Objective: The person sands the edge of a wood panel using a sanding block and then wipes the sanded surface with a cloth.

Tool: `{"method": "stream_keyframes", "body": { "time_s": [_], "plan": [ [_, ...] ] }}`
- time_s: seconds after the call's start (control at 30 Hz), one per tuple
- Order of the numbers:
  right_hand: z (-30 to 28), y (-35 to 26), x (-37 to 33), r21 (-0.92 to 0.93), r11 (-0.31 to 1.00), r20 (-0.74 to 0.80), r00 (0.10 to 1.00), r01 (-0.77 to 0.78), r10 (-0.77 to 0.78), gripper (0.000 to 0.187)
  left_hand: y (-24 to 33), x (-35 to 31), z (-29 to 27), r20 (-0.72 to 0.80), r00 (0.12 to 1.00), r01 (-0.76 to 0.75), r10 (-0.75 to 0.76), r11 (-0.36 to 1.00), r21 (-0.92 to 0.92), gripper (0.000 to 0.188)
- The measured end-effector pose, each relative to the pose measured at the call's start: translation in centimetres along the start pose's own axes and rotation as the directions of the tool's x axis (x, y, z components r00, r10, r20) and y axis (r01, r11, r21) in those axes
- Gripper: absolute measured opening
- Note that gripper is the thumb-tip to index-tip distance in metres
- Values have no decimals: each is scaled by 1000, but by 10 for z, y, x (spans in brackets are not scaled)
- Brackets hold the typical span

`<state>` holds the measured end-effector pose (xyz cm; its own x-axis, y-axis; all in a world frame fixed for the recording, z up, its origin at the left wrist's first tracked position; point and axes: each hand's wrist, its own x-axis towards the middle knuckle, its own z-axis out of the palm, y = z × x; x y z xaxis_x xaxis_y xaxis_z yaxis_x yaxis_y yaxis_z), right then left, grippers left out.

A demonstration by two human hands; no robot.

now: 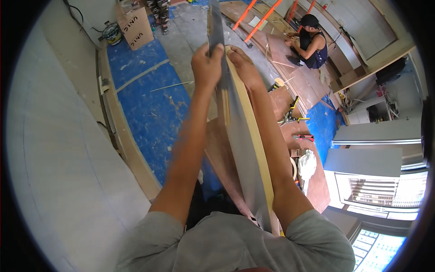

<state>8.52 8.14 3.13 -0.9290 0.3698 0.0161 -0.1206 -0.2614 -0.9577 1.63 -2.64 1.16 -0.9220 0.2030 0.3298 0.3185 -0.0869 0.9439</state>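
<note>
Two bare hands reach forward, side by side, to the far end of a long board [257, 143] that stands on edge between the forearms. Board: pale yellow edge turned up, whitish-grey face toward the left; near end close to the wearer's grey shirt [231, 245].

Left hand [207, 70]: fingers closed around a dark grey flat strip [216, 29], thumb along its near side. Strip projects beyond the hand, away from the body; its exact kind I cannot tell. Right hand [244, 68]: fingers clamped on the board near its far end, thumb by the yellow edge; fingertips partly hidden.

Floor, left: blue sheeting [154, 109], scuffed and dusty, a thin stick [171, 86] lying across it. Farther off, a bucket [112, 34] beside a cardboard box [136, 29]; near the box, a person's legs in patterned trousers [158, 11].

Right of the board, on a brown sheet [319, 192]: hand tool with black and yellow handles [293, 111], red-handled knife [303, 137], crumpled white bag [307, 164] just beside a pale ring [294, 168], seen partly behind the right forearm.

Upper right: co-worker [312, 43] crouched low, dark cap and sleeveless top, hands near the boards on the floor. Orange ladder legs [263, 20] stand nearby. White wall [59, 172] along the far left; bright window [385, 190] at lower right.
</note>
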Motion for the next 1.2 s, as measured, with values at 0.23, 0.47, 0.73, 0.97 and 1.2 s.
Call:
{"method": "stream_keyframes", "body": {
  "time_s": [0.23, 0.47, 0.73, 0.97, 1.2],
  "plan": [
    [-10, 3, 1, -122, 992, -25, 1000, 14, -17, 34, 28, -106, -4, -67, 985, -161, 158, 986, -40, 29],
    [1, -2, 0, -101, 994, 0, 999, -35, 35, 40, -30, 19, -15, -37, 996, 81, -81, 997, -15, 29],
    [-29, -9, 17, -719, 664, 109, 977, 204, -183, 53, -23, -60, -85, -150, 936, 281, -319, 932, -230, 29],
    [-47, -38, 44, -926, 340, 75, 961, 166, -266, 31, -30, -126, -84, -37, 911, 386, -410, 881, -272, 26],
    [-53, -21, 69, -618, 786, -85, 994, 1, -68, 29, -43, -147, -116, 90, 870, 490, -485, 829, -271, 24]
  ]
}}
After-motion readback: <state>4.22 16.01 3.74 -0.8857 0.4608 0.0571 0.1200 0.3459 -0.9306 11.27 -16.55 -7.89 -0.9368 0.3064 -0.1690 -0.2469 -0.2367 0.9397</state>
